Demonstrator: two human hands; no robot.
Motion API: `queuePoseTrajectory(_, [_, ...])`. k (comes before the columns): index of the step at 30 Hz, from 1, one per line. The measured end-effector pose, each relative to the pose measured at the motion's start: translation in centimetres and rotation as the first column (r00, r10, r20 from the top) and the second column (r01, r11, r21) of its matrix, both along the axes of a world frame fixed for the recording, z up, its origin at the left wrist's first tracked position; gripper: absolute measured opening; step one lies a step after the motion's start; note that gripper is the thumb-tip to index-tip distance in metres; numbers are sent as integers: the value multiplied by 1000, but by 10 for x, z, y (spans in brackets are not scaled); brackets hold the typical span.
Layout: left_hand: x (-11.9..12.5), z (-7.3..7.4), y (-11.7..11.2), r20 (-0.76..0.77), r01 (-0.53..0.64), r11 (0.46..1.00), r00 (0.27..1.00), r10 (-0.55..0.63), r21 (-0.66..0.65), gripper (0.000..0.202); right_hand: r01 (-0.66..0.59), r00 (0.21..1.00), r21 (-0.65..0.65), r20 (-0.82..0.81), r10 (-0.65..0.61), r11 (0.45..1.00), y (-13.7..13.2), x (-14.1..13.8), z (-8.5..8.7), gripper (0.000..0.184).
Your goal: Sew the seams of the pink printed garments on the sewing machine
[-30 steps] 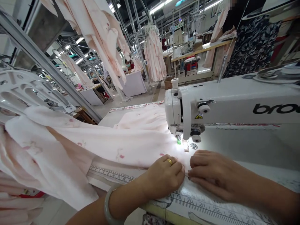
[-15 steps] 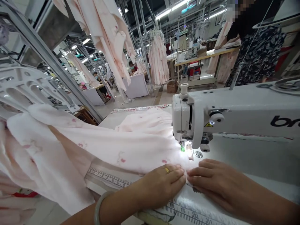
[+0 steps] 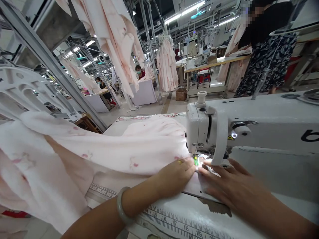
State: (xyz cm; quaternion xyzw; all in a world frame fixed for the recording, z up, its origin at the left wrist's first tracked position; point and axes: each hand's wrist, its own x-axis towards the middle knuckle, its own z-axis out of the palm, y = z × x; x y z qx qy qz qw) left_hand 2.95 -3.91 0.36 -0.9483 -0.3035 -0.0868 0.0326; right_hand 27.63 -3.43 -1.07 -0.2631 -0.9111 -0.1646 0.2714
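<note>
A pale pink fleece garment point(image 3: 149, 152) with small pink motifs lies across the sewing machine bed, its edge running under the lit needle area. My left hand point(image 3: 175, 176), wearing a ring and a bangle, has its fingers pressed together on the cloth edge just left of the green-marked presser foot point(image 3: 196, 160). Close by on the right, my right hand point(image 3: 229, 184) pinches the edge with its fingertips beside the foot; motion blurs it and its grip is partly hidden. The white sewing machine point(image 3: 208, 126) stands over both hands' fingertips.
A printed measuring tape point(image 3: 171, 220) runs along the table's front edge. White hangers point(image 3: 22, 86) and a metal rail point(image 3: 54, 63) stand at left. More pink garments point(image 3: 107, 36) hang ahead. A person point(image 3: 264, 43) stands at a bench at back right.
Both hands have moved forward with the cloth edge, from in front of the needle area to right beside the presser foot. The view has shifted slightly.
</note>
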Motion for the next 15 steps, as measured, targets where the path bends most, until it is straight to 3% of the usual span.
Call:
queuePoseTrajectory(8, [10,8,9,-120,-95,994,989,88,-47,43,85,996,-187,32,-80,979,2,8,-6,41])
queuePoseTrajectory(15, [13,5,6,-110,-132,989,986,123,-74,45,60,998,-101,36,-57,993,5,5,-9,42])
